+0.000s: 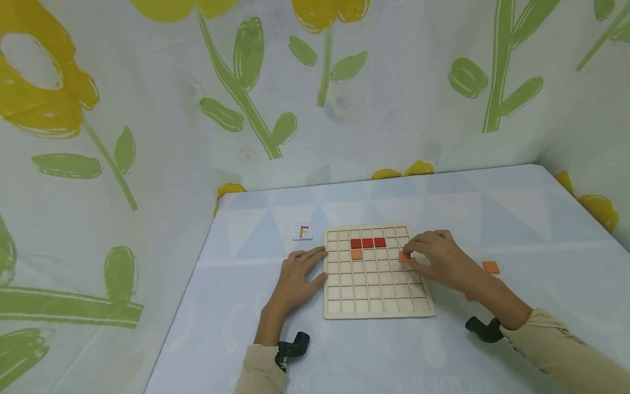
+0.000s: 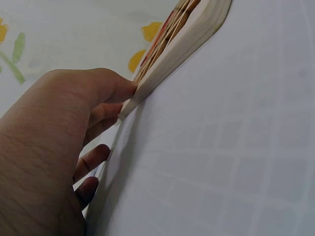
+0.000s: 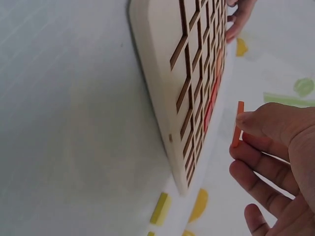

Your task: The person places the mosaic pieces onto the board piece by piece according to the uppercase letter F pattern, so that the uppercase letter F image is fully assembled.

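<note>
A wooden grid board (image 1: 379, 290) lies on the table, its squares framed by raised lines. Three red tiles (image 1: 367, 243) sit in a row near its top, with one orange tile (image 1: 356, 254) under the leftmost. My right hand (image 1: 438, 257) pinches another orange tile (image 3: 238, 123) between thumb and fingertips, held above the board's right side. In the right wrist view that tile appears edge-on, apart from the board. My left hand (image 1: 295, 279) rests at the board's left edge; the thumb and some fingertips touch its side in the left wrist view.
A small pattern card (image 1: 303, 231) with a coloured grid lies left of the board's top corner. Loose orange tiles (image 1: 490, 267) lie to the right, one partly hidden under my right forearm. Behind the table hangs a flower-printed cloth (image 1: 384, 109).
</note>
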`<act>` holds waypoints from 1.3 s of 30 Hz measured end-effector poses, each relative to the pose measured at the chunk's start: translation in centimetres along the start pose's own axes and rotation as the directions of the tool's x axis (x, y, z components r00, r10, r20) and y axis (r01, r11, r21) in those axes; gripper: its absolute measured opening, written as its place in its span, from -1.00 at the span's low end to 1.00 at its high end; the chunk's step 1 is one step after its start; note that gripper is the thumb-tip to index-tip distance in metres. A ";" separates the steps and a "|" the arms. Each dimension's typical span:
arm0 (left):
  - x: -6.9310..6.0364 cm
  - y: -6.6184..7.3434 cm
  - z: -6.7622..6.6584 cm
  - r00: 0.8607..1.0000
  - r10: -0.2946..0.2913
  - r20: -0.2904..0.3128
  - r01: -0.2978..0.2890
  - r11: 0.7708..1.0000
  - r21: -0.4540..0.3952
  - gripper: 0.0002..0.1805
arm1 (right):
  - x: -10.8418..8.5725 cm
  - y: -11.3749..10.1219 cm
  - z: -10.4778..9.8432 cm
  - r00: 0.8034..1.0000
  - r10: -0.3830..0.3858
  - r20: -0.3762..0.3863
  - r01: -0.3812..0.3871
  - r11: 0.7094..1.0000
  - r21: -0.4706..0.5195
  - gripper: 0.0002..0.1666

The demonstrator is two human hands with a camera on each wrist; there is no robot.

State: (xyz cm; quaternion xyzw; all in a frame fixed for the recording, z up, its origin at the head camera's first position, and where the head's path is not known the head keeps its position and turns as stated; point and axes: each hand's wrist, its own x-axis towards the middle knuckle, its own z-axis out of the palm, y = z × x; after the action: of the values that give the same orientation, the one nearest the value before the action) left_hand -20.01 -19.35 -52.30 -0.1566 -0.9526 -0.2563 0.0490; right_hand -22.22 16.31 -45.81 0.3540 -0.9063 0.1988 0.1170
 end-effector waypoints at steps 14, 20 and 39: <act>-0.1 -0.3 0.3 1.000 0.009 -0.009 -0.009 1.000 -0.024 -0.42 | 2.4 -1.9 1.8 0.998 -0.058 0.029 0.058 0.998 -0.008 -0.72; 0.0 -0.2 0.2 1.000 0.003 0.003 -0.003 1.000 -0.008 -0.41 | 2.9 -2.1 2.7 0.995 -0.098 0.000 0.098 0.995 -0.009 -0.75; 0.1 0.1 -0.2 1.000 0.027 -0.001 -0.027 0.999 -0.026 -0.40 | 5.1 -3.7 4.7 0.988 -0.149 0.029 0.148 0.988 0.040 -0.75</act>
State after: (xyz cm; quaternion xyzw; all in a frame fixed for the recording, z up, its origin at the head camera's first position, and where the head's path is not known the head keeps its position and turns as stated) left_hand -20.06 -19.33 -52.11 -0.1701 -0.9469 -0.2682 0.0509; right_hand -23.66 8.67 -47.17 0.4256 -0.8754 0.2009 0.1103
